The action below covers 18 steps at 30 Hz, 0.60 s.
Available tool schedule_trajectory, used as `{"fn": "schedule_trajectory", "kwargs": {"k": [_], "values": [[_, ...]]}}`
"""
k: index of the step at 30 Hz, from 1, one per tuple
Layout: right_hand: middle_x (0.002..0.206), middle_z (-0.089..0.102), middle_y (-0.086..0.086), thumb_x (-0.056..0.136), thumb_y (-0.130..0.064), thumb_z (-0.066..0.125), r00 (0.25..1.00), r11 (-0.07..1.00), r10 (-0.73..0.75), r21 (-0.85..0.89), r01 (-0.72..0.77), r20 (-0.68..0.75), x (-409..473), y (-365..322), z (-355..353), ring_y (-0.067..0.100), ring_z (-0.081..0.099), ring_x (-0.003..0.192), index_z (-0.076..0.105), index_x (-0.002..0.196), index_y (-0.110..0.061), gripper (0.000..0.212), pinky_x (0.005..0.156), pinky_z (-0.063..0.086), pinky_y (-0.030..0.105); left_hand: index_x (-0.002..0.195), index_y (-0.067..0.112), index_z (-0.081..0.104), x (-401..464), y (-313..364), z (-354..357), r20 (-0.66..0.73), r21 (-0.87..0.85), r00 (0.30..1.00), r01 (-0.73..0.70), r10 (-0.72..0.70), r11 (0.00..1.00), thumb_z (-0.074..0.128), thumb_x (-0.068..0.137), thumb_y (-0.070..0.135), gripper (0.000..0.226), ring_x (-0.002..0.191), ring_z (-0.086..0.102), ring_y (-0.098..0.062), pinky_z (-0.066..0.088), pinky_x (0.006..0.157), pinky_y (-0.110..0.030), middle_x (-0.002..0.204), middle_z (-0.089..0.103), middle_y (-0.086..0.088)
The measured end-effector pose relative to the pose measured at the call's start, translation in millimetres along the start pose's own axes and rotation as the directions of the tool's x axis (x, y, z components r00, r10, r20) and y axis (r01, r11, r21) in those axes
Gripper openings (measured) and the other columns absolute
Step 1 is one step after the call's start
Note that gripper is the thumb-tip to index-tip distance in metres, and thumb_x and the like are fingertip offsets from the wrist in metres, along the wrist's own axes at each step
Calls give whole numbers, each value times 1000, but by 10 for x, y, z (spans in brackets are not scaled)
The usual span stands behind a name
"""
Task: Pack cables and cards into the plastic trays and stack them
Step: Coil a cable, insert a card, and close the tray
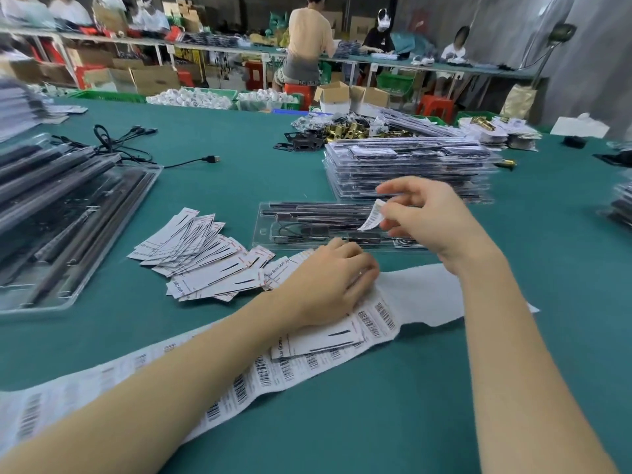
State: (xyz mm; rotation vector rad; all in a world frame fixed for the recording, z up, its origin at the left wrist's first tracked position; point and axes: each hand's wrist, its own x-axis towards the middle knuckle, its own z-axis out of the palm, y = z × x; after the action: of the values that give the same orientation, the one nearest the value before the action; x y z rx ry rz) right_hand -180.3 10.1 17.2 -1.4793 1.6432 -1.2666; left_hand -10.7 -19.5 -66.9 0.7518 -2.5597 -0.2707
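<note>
From the head camera, the right hand point(422, 220) pinched a small white barcode sticker point(372, 217) between thumb and fingertips, its grip closed on the upper end while the free end curled down over the clear, shallow plastic tray point(273, 230) lying on the green tabletop point(260, 176) just beyond both hands. That tray already held black rods and a coiled black cable in its moulded pockets. The left hand point(328, 282) rested with curled fingers on the long white strip of barcode labels point(260, 371), pressing it and a white printed card point(321, 340) down; whether it gripped anything could not be told. A fanned heap of white paper cards point(201, 258) lay just left of that hand, and a tall stack of filled clear trays point(410, 169) stood beyond the open tray. Loose black USB cables point(136, 148) lay further off to the left, near a larger clear tray of dark rods point(68, 213). The sticker looked feather-light, limp and tacky, so it would best be held by one edge to keep it from folding onto itself. The trays looked thin, springy and slick, probably safest lifted by both long rims; the cards would bend easily and slide off one another.
</note>
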Motion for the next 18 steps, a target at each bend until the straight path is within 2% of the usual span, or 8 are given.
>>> {"fn": "schedule_trajectory", "kwargs": {"k": [3, 6, 9, 11, 13, 15, 17, 18], "values": [[64, 69, -6, 92, -2, 59, 997, 991, 80, 113, -78, -14, 27, 89, 110, 8, 68, 63, 72, 97, -15, 19, 59, 55, 18, 122, 12, 63, -5, 47, -29, -13, -41, 994, -105, 104, 994, 46, 105, 25, 28, 101, 55, -24, 42, 93, -39, 109, 66, -5], [79, 67, 3, 93, -1, 59, 985, 950, 160, 281, -139, -55, 73, 128, 161, 9, 69, 61, 69, 95, -13, 16, 57, 54, 18, 125, 11, 64, -1, 109, -62, 28, 5, 965, -261, 261, 965, 50, 104, 25, 28, 98, 59, -26, 46, 88, -42, 105, 69, -6], [87, 66, 6, 92, -1, 59, 974, 930, 216, 319, -184, -68, 110, 174, 239, 12, 71, 60, 64, 96, -15, 15, 54, 54, 19, 130, 15, 65, 25, 159, -86, 67, 45, 921, -387, 384, 921, 51, 104, 28, 32, 108, 59, -22, 43, 97, -37, 115, 71, -1], [83, 66, 5, 91, -1, 61, 974, 938, 219, 287, -194, -55, 123, 201, 290, 12, 70, 58, 63, 93, -17, 16, 52, 54, 20, 127, 19, 68, 57, 162, -130, 37, 61, 913, -408, 406, 911, 53, 103, 33, 31, 117, 57, -20, 38, 106, -35, 124, 70, 4], [76, 67, 4, 90, -4, 65, 978, 948, 206, 257, -189, -41, 158, 214, 327, 10, 66, 53, 64, 90, -20, 16, 48, 51, 21, 115, 20, 73, 79, 139, -220, -44, 37, 920, -387, 389, 921, 52, 103, 37, 30, 117, 58, -19, 39, 101, -35, 119, 71, 6], [77, 68, 5, 87, -7, 68, 981, 959, 190, 217, -181, -24, 219, 218, 380, 11, 62, 53, 64, 90, -20, 14, 50, 49, 22, 94, 21, 75, 80, 63, -355, -139, -71, 943, -314, 302, 947, 49, 102, 38, 33, 95, 62, -17, 46, 83, -38, 97, 72, 6], [88, 71, 7, 86, -9, 69, 985, 970, 170, 178, -168, 3, 300, 213, 475, 16, 67, 65, 65, 94, -19, 13, 58, 53, 28, 76, 32, 68, 98, -116, -492, -248, -173, 965, -131, 85, 976, 53, 100, 36, 28, 71, 59, -11, 49, 70, -37, 74, 65, 12], [92, 72, 6, 87, -11, 70, 987, 975, 157, 158, -159, 22, 337, 210, 534, 15, 69, 69, 65, 95, -19, 13, 58, 54, 27, 76, 36, 64, 106, -233, -536, -296, -199, 954, -8, -53, 980, 57, 98, 34, 23, 69, 58, -7, 51, 70, -35, 73, 63, 15]]}}
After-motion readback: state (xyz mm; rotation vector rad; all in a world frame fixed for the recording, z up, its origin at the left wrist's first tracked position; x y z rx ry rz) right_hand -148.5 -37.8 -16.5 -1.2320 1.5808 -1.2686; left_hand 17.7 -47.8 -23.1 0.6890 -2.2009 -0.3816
